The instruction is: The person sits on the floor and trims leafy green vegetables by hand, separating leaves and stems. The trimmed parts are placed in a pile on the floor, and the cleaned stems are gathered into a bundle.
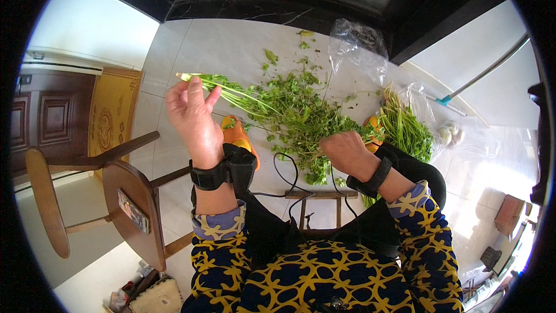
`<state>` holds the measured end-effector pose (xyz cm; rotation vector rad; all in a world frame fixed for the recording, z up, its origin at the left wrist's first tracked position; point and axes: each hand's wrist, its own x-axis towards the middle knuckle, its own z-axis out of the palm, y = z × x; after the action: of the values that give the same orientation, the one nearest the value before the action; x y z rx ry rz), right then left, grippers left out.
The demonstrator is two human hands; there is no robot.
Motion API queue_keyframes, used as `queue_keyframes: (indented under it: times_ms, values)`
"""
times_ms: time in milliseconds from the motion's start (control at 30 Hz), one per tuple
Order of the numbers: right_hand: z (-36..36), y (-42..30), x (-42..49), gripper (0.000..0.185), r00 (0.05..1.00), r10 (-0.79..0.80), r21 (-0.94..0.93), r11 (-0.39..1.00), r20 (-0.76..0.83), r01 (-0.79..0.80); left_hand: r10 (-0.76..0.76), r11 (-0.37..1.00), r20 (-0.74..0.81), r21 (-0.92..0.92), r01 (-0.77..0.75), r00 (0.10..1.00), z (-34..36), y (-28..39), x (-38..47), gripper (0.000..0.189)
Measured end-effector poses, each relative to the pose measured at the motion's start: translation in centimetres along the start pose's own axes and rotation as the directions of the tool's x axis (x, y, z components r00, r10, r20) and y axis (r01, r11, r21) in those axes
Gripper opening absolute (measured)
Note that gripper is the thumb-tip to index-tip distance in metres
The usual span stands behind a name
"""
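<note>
My left hand (191,102) is raised at the left, pinching a small bunch of leafy green stalks (226,91) near its pale root end. The stalks slant down to the right, their tops overlapping a broad heap of loose green leaves and stems (299,113) on the floor. Over the lower right of that heap, my right hand (345,150) is curled with its back towards me. Its fingertips are hidden, so whether it grips any leaves cannot be told. To its right lies a bundle of long green stalks (404,126), their root ends pointing away from me.
Clear plastic bags (358,50) lie beyond the heap and beside the bundle, near some pale bulbs (451,132). A wooden chair (130,208) bearing a phone (133,211) stands left. A low wooden stool (321,194) is between my legs, with black cables (297,178) nearby.
</note>
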<state>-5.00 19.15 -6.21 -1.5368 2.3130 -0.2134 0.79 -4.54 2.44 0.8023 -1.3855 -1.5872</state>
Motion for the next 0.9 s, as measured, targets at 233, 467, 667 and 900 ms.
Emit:
queue_keyframes:
  times_ms: [233,467,667,900]
  values:
    - [0.24,0.25,-0.19,0.002,1.000,0.001,-0.023,1.000,0.013,-0.001,0.016,1.000,-0.019,0.015,-0.016,1.000,0.01,0.28,0.08,0.012]
    - [0.44,0.36,-0.34,0.002,1.000,0.001,0.009,1.000,0.006,-0.002,0.027,1.000,-0.020,0.003,-0.027,0.999,0.05,0.29,-0.15,0.012]
    - [0.70,0.36,-0.31,0.001,1.000,0.000,-0.007,1.000,0.002,0.000,0.007,1.000,-0.014,-0.005,-0.007,1.000,-0.19,0.12,-0.05,0.010]
    - [0.73,0.21,-0.04,0.002,0.999,0.006,-0.015,1.000,-0.048,-0.007,-0.001,0.999,0.010,-0.052,0.002,1.000,-0.44,0.31,-0.01,0.011]
